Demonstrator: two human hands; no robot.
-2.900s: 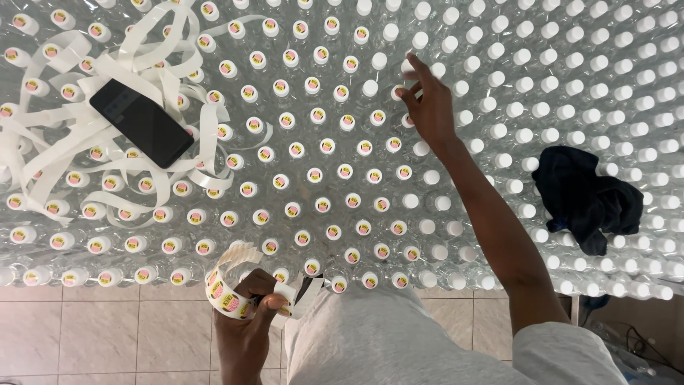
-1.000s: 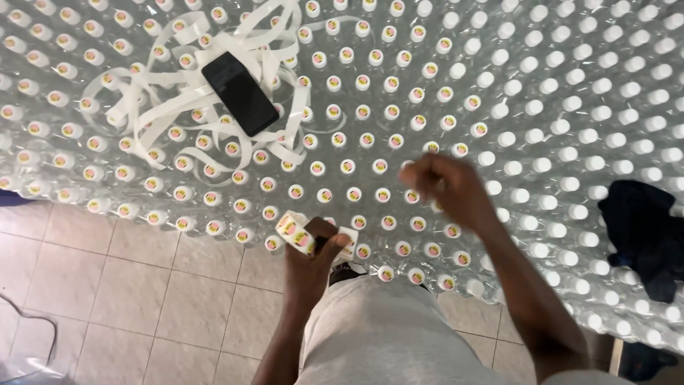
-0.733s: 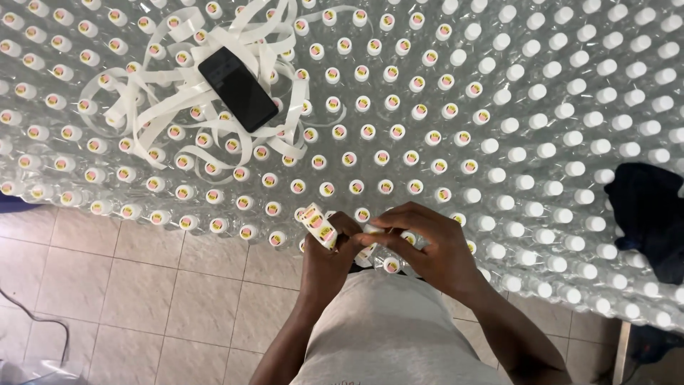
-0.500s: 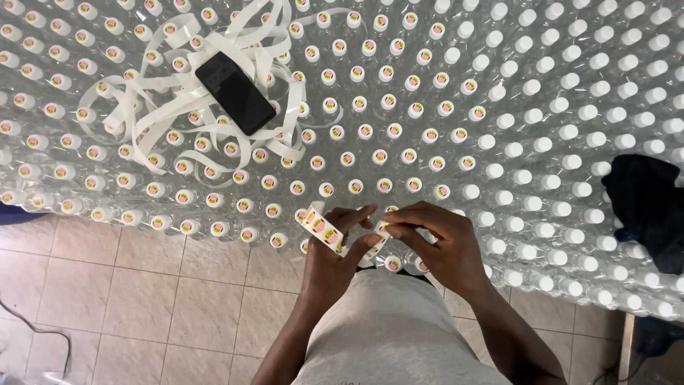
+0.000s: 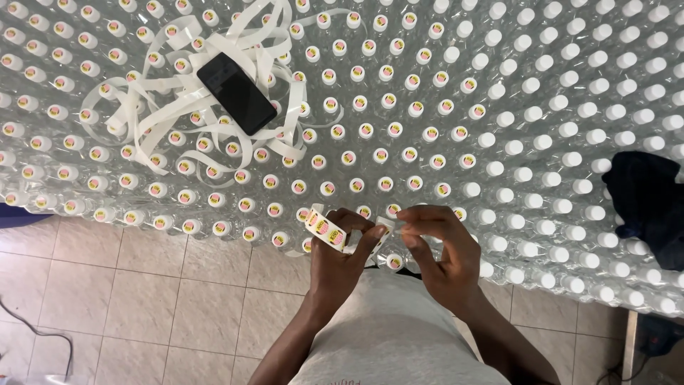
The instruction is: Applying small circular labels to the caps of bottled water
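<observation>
Since the frame half a second earlier, the right hand has drawn slightly away from the left hand, its fingertips now lifted at the free end of the sticker strip; the view is otherwise almost unchanged. The left hand's grip is closed round the strip, thumb pressed over the backing, with the pink-and-yellow stickers curling over its fingers just above the near edge of the bottles. The right hand's grip is pressed together, thumb and forefinger pinching at the strip's white end; whether a sticker is between them cannot be told. Both hands hover over the nearest row of caps, in front of the person's grey shirt. Caps to the left and centre carry stickers; those to the right are plain white. A black phone lies on a tangle of spent white backing tape atop the bottles, far left. A dark cloth lies at right. Tiled floor shows below.
</observation>
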